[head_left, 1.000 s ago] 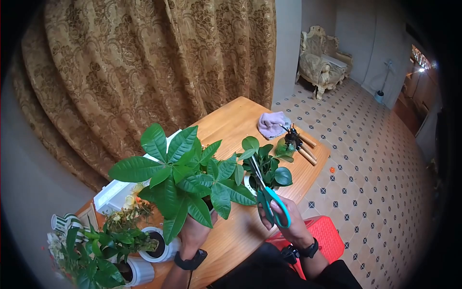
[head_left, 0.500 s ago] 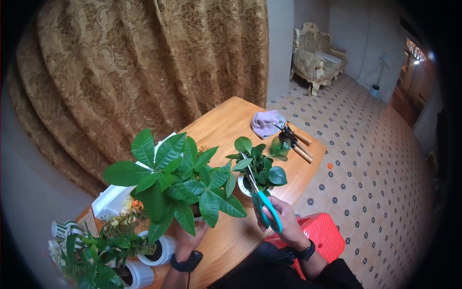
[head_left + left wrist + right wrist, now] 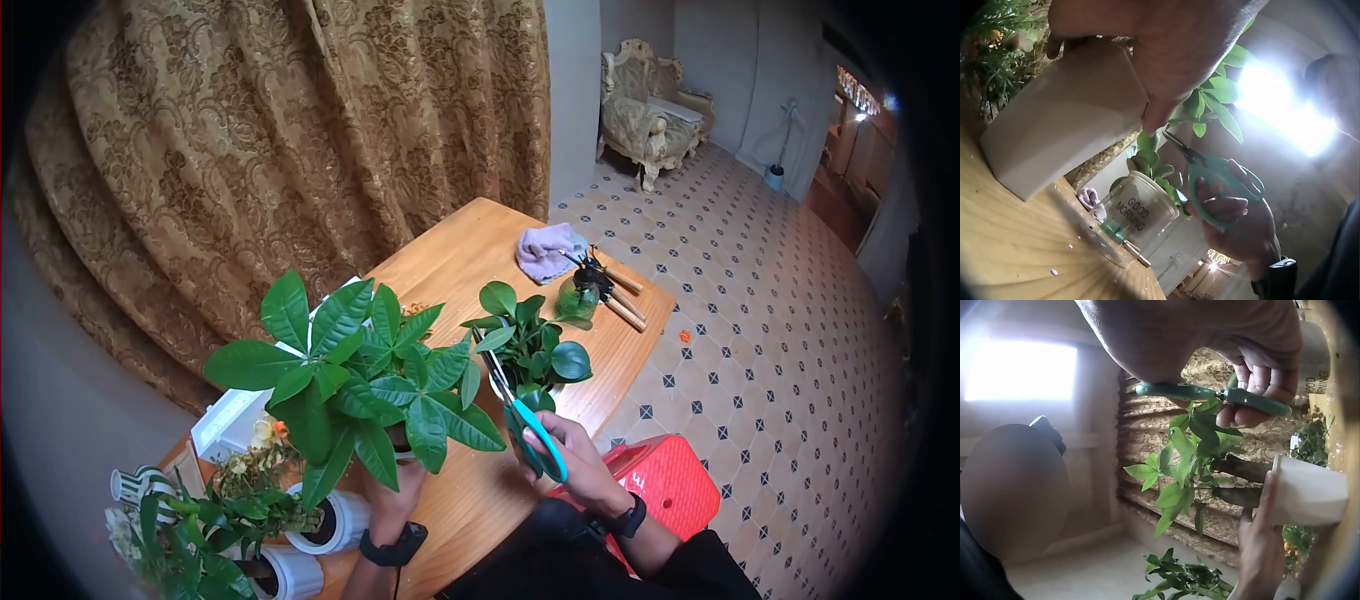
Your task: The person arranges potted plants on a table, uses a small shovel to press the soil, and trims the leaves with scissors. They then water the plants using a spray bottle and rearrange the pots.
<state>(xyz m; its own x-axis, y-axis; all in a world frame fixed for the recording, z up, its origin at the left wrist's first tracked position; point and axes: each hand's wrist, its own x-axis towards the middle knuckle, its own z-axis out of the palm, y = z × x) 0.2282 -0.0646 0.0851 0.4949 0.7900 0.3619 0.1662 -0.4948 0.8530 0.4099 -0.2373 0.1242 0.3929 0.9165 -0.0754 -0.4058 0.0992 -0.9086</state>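
A tall plant with broad green leaves (image 3: 360,390) and two stout stems (image 3: 1244,470) grows in an angular white pot (image 3: 1066,119). My left hand (image 3: 395,495) grips this pot near its rim, mostly under the foliage in the head view. Teal-handled scissors (image 3: 519,410) are in my right hand (image 3: 575,460), fingers and thumb through the handle loops. Their blades (image 3: 1179,144) point up and away, slightly parted, just right of the tall plant's leaves in the head view. Behind them a round-leaved plant (image 3: 571,361) stands in a pot marked "GOOD MORNING" (image 3: 1135,212).
More potted plants in white pots (image 3: 345,522) crowd the table's left end, beside a white box (image 3: 225,425). At the far right lie a lilac cloth (image 3: 545,255) and wooden-handled tools (image 3: 627,312) by a green glass jar (image 3: 576,303). A red stool (image 3: 665,490) stands right of the table.
The head view has turned slightly right. My right hand has brought the scissors left, from in front of the round-leaved plant toward the tall plant's leaves. My left hand stays at the white pot.
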